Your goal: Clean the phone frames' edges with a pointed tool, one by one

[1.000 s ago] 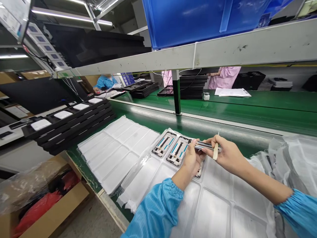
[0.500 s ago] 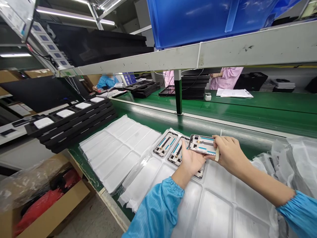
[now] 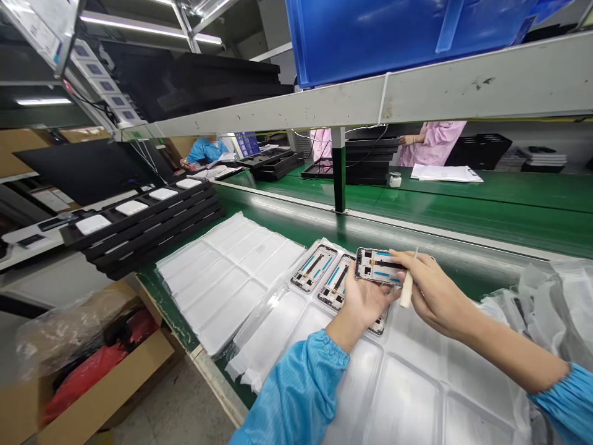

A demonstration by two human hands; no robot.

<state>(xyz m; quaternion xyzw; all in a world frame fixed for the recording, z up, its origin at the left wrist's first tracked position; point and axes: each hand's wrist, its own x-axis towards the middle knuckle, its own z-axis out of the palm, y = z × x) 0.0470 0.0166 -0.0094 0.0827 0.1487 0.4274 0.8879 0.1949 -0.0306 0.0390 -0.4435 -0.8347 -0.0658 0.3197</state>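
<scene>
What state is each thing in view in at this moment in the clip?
Left hand: cupped, holding the frame from below.
Right hand: gripping the stick, fingertips on the frame.
Phone frame: held above the tray.
Pale stick: upright in the right hand.
Other frames: lying in the tray.
White tray: flat on the bench.
Cardboard box: open.

You are standing in a factory workshop, at one assembly line for electronics. In front of you runs a long green workbench (image 3: 287,225) with a white metal rail (image 3: 278,110) above it, and a big blue plastic bin (image 3: 393,37) sits over this rail. Small metal phone frames (image 3: 312,269) lie in a clear plastic tray (image 3: 273,324), and flat black stacked trays (image 3: 139,232) stand near them. Further along, a co-worker in a blue smock (image 3: 204,150) and a co-worker in a pink smock (image 3: 435,145) are at the line, under long ceiling lights (image 3: 139,31).
</scene>
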